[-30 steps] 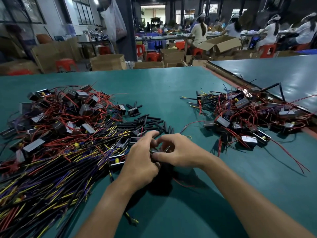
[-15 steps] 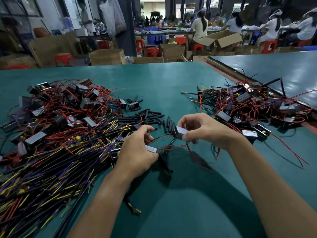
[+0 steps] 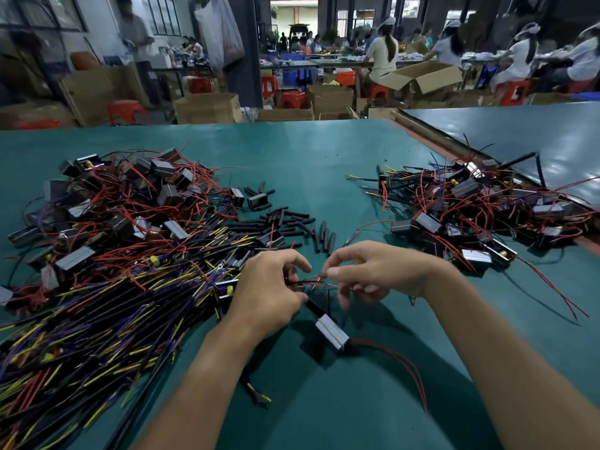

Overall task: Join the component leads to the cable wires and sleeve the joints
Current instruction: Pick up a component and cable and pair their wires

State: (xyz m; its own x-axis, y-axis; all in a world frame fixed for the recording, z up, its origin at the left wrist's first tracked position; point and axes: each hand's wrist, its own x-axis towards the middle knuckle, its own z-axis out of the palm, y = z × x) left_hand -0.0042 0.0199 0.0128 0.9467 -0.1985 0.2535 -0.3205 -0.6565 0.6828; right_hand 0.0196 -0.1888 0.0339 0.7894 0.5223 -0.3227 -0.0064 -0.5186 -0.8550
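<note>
My left hand [image 3: 271, 292] grips a black cable with its thin red and dark wire ends [image 3: 313, 282] sticking out to the right. My right hand [image 3: 367, 271] pinches those wire ends from the other side, a few centimetres from the left. Below the hands a small grey box-shaped component [image 3: 331, 331] lies on the green table [image 3: 324, 164], its red leads [image 3: 396, 362] trailing right and down. A scatter of short black sleeves [image 3: 298, 227] lies just beyond the hands.
A big heap of black cables with yellow and purple ends and loose components [image 3: 107, 264] fills the left. A pile of components with red leads [image 3: 480, 219] sits at the right. Cardboard boxes, red stools and seated workers are beyond the table's far edge.
My right hand has let go of the component, which now lies on the table below the hands. Both hands have come together on the wire ends.
</note>
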